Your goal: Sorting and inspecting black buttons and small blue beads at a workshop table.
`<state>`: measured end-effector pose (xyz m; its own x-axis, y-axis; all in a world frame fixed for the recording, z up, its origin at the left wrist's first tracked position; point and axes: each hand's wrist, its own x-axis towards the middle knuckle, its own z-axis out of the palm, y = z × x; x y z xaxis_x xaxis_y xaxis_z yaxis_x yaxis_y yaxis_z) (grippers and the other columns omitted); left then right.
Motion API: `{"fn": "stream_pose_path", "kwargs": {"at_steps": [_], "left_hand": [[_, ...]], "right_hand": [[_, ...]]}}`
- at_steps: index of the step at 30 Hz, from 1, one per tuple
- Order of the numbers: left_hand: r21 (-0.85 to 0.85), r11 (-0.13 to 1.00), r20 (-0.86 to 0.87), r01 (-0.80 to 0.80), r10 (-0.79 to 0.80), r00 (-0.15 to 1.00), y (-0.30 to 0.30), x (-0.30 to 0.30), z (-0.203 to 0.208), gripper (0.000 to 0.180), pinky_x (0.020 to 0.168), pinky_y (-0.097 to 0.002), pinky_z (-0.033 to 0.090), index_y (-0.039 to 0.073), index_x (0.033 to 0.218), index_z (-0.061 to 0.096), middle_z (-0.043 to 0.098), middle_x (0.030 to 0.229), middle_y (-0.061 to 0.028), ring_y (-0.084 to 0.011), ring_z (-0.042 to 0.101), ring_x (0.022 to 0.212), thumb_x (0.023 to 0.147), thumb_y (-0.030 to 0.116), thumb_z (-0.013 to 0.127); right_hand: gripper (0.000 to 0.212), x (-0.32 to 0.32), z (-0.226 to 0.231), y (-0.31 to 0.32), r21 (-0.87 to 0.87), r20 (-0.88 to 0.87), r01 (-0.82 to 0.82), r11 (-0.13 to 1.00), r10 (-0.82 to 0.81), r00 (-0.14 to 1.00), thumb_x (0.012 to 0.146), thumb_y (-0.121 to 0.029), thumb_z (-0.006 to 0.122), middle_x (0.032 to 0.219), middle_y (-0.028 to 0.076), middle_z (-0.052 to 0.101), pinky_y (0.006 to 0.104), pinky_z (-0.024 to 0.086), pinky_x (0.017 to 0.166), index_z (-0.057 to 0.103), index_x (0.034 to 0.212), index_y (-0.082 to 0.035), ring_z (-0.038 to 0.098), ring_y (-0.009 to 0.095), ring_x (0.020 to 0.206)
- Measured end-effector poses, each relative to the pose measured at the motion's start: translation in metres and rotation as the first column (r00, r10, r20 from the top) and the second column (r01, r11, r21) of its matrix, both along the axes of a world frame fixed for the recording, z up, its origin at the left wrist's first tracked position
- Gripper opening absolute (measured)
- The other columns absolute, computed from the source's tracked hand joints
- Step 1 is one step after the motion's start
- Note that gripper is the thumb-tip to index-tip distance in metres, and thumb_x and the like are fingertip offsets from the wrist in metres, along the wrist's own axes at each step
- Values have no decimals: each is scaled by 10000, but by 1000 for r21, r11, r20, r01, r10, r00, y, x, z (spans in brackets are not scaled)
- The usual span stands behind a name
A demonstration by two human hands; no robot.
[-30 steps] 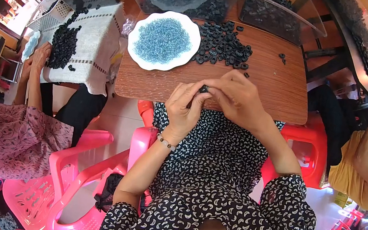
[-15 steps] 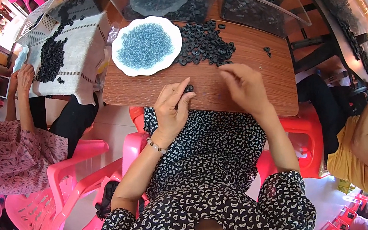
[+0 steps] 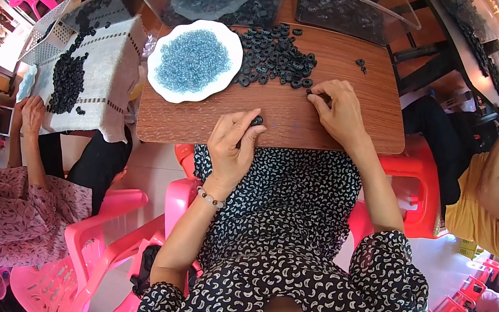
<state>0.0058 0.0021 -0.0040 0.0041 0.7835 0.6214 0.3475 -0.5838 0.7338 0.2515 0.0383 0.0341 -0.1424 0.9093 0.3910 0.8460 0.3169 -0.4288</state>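
Brown wood-grain counter [image 3: 186, 124], front edge bare between left hand [image 3: 230, 145], pinching round black piece [image 3: 257, 121], and right hand [image 3: 340, 110], grip unclear.

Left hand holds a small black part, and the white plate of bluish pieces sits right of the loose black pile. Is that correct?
No: in the head view, the white plate sits left of the loose black pile. The left hand does hold a small black part.
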Motion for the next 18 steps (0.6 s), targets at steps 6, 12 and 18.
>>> {"fn": "stream_pose_path", "kwargs": {"at_steps": [6, 12, 18], "left_hand": [[11, 1000, -1, 15, -15, 1000, 1, 0, 0, 307, 725, -340, 527, 41, 1133, 750, 709, 961, -115, -258, 662, 838, 830, 57, 797], [-5, 1000, -45, 27, -27, 999, 0, -1, 0, 307, 738, -358, 532, 36, 1133, 746, 710, 966, -119, -274, 669, 848, 831, 65, 796], [-8, 999, -37, 34, -34, 999, 0, 0, 1, 309, 728, -353, 534, 35, 1136, 745, 709, 966, -121, -273, 670, 849, 831, 48, 792]], "right_hand": [[140, -10, 8, 0, -186, -225, 16, 982, -58, 973, 874, -159, 735, 819, 111, 684, 415, 495, 735, 700, 918, -30, 628, 293, 830], [158, -13, 13, 3, -74, 45, -9, 997, 13, 999, 867, -189, 723, 870, 103, 692, 437, 519, 773, 701, 951, -56, 635, 311, 919], [203, -12, 11, 6, -47, 46, -72, 996, 74, 996, 863, -214, 739, 928, 110, 698, 443, 524, 801, 726, 1014, -78, 629, 313, 957]]}}
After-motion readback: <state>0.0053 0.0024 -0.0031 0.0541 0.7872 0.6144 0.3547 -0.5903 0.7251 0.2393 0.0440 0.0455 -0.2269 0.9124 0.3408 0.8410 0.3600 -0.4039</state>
